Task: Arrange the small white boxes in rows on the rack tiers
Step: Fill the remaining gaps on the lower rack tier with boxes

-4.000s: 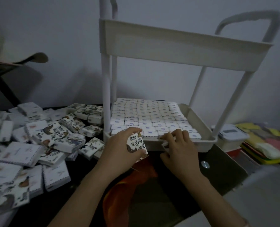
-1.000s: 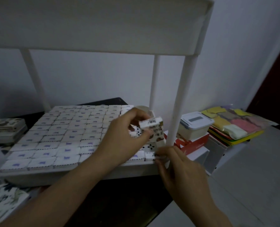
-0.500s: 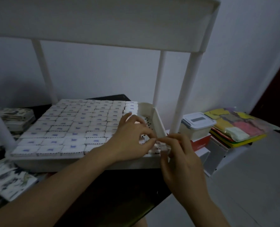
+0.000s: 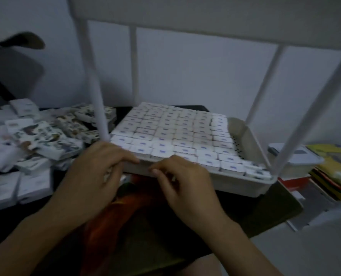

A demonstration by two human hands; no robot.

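Note:
A white rack's lower tier holds several tight rows of small white boxes standing on end, with a bare perforated strip along its right wall. Both hands hover in front of the tier's near rim. My left hand has its fingers curled, tips pointing right at the rim. My right hand is beside it, fingers bent, tips pointing left. Neither hand shows a box in it. A loose heap of more white boxes with printed pictures lies on the dark table to the left.
White rack posts rise at the tier's corners, and the upper tier spans overhead. A lidded plastic container and stacked coloured packets sit to the right. An orange cloth lies below my hands.
The box my left hand carried a second ago went into the tier's near right corner. Both hands have since drawn back to the left along the front rim, and the view swung left.

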